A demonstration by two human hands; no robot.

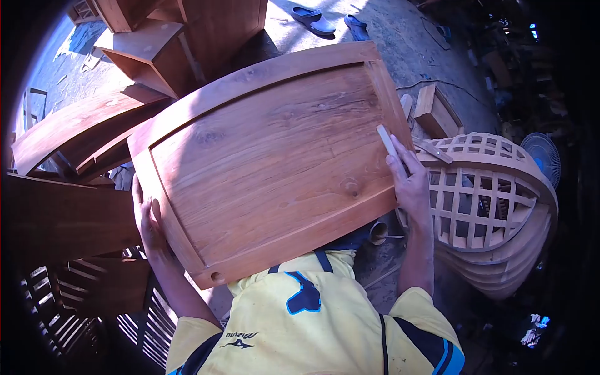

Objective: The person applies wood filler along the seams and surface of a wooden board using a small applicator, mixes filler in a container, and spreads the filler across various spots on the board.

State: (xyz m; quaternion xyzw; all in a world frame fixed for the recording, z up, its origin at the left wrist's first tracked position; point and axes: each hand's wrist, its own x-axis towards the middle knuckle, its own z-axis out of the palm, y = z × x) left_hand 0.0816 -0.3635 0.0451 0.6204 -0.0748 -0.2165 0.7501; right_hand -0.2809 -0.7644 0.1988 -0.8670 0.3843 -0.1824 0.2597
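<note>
A framed wooden cabinet door point(269, 144) lies tilted across my lap, its recessed panel facing me. Its lower left corner has a small round hole. My left hand point(149, 219) grips the door's left edge, fingers along the side. On the right, my right hand point(409, 181) pinches a short, pale, flat strip point(387, 140) over the door's right frame; its exact kind is unclear. Sunlight falls across the door's upper left part.
Wooden cabinet parts point(156, 53) stand at the upper left, with a curved board point(75, 128) below them. At right are a slatted wooden lattice frame point(481, 200), a small wooden box point(437, 109) and a fan point(540, 159). Clogs point(312, 20) lie on the floor ahead.
</note>
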